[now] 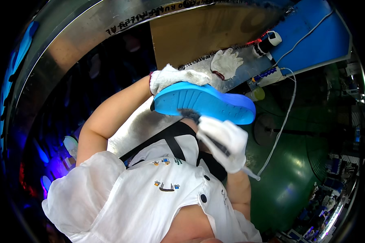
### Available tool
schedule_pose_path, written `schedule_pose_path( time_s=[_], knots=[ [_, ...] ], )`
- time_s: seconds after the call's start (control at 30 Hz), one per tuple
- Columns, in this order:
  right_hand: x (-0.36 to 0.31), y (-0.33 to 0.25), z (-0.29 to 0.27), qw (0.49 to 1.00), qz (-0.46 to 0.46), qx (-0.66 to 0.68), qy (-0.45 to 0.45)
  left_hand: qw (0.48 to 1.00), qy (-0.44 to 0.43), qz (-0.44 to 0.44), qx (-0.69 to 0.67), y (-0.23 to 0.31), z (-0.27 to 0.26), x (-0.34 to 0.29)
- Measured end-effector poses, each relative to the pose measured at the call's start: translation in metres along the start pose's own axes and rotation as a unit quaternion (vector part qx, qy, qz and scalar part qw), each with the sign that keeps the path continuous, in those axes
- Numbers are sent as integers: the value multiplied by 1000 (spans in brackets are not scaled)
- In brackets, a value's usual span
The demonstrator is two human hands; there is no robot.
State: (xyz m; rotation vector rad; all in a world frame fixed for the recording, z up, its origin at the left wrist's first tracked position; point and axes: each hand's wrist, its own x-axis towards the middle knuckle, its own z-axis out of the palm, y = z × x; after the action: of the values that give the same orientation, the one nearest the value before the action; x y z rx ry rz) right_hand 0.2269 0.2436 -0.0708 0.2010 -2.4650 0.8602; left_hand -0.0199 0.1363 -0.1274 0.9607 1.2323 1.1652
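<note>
Near the chest, the gloved left hand [172,77] grips a blue shoe sole [205,103]; the right hand [223,141], closed around a brush [200,123], should stroke evenly along its edge.

We see a bright blue shoe sole [205,103], ribbed underside facing us, held up lengthwise, a dark brush [190,114] touching its near edge

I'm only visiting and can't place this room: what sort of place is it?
Probably a shoe factory workstation. A gloved left hand holds a blue shoe sole while the gloved right hand works a dark brush across it. Behind lie a metal workbench with a spare white glove, and a green floor.
</note>
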Motion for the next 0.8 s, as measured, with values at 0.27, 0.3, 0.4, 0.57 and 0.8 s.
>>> schedule_pose_path(
  time_s=[0.27,0.3,0.4,0.57,0.8],
  knots=[
    [-2,5,-7,996,-27,-78,37,997,69,-7,31,17,-1,-3],
    [-5,13,-3,997,-16,-49,53,996,83,-24,35,32,4,-11],
    [-2,-16,-7,989,-44,-136,-30,992,109,-38,47,40,2,-21],
    [-1,17,-17,996,-19,-79,47,988,120,-89,34,46,-6,-22],
    [-12,25,-24,993,-16,-83,86,985,172,0,-18,24,-13,-22]
  ],
)
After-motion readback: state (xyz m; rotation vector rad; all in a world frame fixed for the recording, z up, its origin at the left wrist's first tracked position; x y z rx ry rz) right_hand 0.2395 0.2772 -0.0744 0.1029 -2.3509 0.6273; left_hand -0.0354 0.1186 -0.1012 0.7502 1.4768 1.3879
